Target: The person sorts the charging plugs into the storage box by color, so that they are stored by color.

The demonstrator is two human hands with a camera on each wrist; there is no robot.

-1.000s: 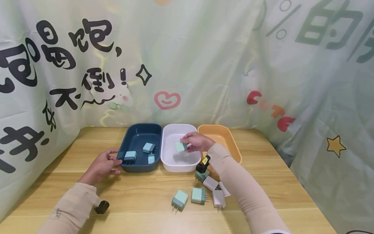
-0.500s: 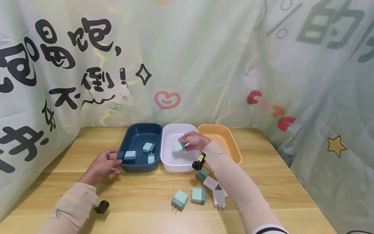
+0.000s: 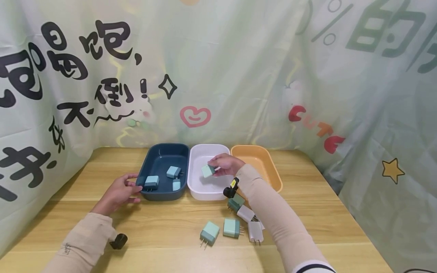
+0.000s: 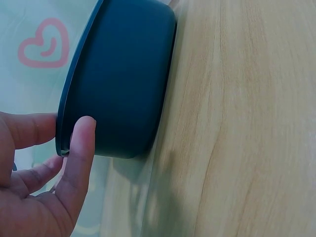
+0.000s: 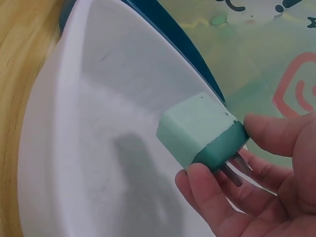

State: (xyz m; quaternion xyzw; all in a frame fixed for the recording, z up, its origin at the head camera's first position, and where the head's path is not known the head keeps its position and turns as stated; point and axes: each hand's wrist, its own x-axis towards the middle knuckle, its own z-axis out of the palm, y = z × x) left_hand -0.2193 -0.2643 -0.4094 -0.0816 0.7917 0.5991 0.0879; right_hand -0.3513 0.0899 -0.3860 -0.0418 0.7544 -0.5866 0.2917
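Note:
My right hand (image 3: pixel 226 164) pinches a light-green charger plug (image 3: pixel 207 171) above the white tray (image 3: pixel 196 193). In the right wrist view, thumb and fingertips grip the charger plug (image 5: pixel 197 128) by its darker green end, with its metal prongs pointing back toward the palm. My left hand (image 3: pixel 119 192) holds the near left corner of the dark blue tray (image 3: pixel 164 196), fingers on both sides of its rim in the left wrist view. Inside the blue tray lie three blue-green charger plugs, one of them (image 3: pixel 151 182) near the left hand.
An orange tray (image 3: pixel 273 174) stands right of the white one, partly behind my right arm. On the wooden table (image 3: pixel 153 235) in front lie two green charger plugs, one (image 3: pixel 209 232) nearest me, a darker green one (image 3: pixel 235 203), and white ones (image 3: pixel 255 231) partly under the right sleeve.
My right hand has shifted slightly left over the white tray, carrying the charger plug, which has tilted a little. The left hand and blue tray have stayed in place.

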